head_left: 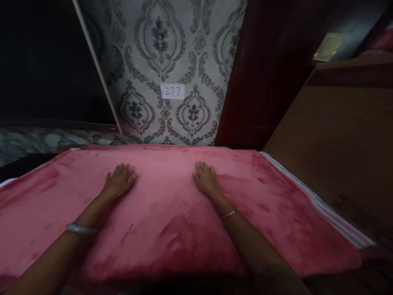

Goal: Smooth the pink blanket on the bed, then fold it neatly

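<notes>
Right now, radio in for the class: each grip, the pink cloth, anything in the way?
Left grip, right grip: both open, palms down on pink cloth. Cloth spread wide, darker patches. Large brown panel along its right side, blocking neither grip.

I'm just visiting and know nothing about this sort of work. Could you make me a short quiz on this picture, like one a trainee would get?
1. Multiple choice: what number is written on the paper label on the patterned wallpaper?
A) 217
B) 277
C) 772

2. True or false: the left hand and the right hand lie palm-down on the pink cloth, apart from each other.

3. Fill in the blank: the thicker bangle is worn on the ____ wrist.

Key:
1. B, 277.
2. True; there is bare cloth between them.
3. Left; a thinner bracelet is on the other wrist.
</notes>
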Motion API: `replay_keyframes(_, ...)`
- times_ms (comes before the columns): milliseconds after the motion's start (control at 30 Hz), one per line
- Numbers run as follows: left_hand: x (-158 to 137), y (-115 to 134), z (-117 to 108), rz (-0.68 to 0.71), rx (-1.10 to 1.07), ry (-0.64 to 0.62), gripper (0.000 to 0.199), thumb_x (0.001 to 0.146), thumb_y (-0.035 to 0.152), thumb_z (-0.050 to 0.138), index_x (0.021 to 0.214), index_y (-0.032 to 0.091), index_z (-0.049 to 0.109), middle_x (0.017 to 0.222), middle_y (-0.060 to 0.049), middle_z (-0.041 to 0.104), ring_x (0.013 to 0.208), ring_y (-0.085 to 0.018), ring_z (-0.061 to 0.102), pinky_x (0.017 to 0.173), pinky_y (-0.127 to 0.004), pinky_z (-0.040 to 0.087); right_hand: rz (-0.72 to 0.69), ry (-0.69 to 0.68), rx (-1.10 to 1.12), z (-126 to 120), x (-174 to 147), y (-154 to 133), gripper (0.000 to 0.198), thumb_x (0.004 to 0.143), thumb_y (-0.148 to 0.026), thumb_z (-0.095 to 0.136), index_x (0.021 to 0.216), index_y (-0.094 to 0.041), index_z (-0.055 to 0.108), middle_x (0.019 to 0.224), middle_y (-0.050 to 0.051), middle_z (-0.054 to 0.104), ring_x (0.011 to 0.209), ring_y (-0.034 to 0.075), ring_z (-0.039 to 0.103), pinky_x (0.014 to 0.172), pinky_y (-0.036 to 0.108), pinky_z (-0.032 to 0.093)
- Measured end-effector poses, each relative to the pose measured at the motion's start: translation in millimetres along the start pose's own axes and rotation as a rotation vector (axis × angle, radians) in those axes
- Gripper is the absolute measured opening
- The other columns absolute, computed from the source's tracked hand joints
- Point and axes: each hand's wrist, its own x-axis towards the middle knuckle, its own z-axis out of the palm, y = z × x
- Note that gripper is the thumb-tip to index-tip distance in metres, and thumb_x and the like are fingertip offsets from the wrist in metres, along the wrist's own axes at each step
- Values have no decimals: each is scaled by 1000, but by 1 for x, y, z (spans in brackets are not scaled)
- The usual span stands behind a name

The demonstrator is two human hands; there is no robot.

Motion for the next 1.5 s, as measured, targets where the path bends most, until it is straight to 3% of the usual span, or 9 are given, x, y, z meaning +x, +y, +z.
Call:
replay_keyframes(200,5,108,17,342,-45,-166,66,98,43,29,159,18,25,167,-10,16,155,-28,14,124,-56,19,-335,-170,87,1,-12,-27,57,103,-54,35,154,-29,40,164,3,31,152,23,25,125,49,13)
replay_keyframes(300,0,121,27,369,-4,-128,63,99,44,29,158,23,30,167,-7,19,155,-30,16,123,-56,18,-107,-180,9,-10,-6,4,57,102,-54,35,154,-31,39,166,0,27,154,24,20,125,49,10)
replay_keyframes(433,0,115,33,371,7,-100,61,99,45,31,157,25,34,166,-7,22,154,-31,18,123,-53,22,299,-143,-82,-36,-3,90,60,103,-46,29,159,-22,31,168,10,18,154,33,15,120,61,14)
replay_keyframes(533,2,114,32,376,-15,-96,61,98,45,33,156,24,37,165,-8,26,154,-32,20,122,-55,23,619,-151,-164,-54,-22,155,60,104,-47,22,160,-27,25,169,5,18,154,27,18,120,54,20)
replay_keyframes(800,3,117,29,384,-27,-109,63,98,46,31,156,23,36,165,-9,25,153,-33,20,122,-55,22,904,11,-243,-82,-124,227,61,103,-43,21,157,-18,33,166,11,27,152,29,24,118,53,26)
replay_keyframes(1000,2,120,26,388,-11,-94,63,99,46,30,156,21,36,165,-11,26,153,-33,22,120,-55,25,890,56,-192,-91,-135,182,59,100,-34,29,153,-12,40,159,19,38,147,34,34,113,58,34)
replay_keyframes(1300,1,120,25,387,2,-85,62,99,44,29,156,20,35,165,-10,26,152,-33,23,121,-54,24,-239,-96,35,-8,-107,-42,67,100,-53,39,161,-30,24,165,-3,22,154,26,19,127,43,13)
replay_keyframes(1400,2,119,26,401,-10,-67,63,98,44,30,156,20,37,165,-11,28,151,-34,25,121,-56,25,-244,-141,13,-6,-105,-33,70,98,-58,42,160,-31,26,165,-3,23,154,27,18,126,44,13)
replay_keyframes(1500,3,119,27,405,-27,-79,63,98,45,29,155,20,38,165,-11,28,151,-34,25,120,-56,25,21,-185,-102,-25,-108,32,66,101,-54,39,159,-25,29,167,3,20,155,28,16,124,52,16)
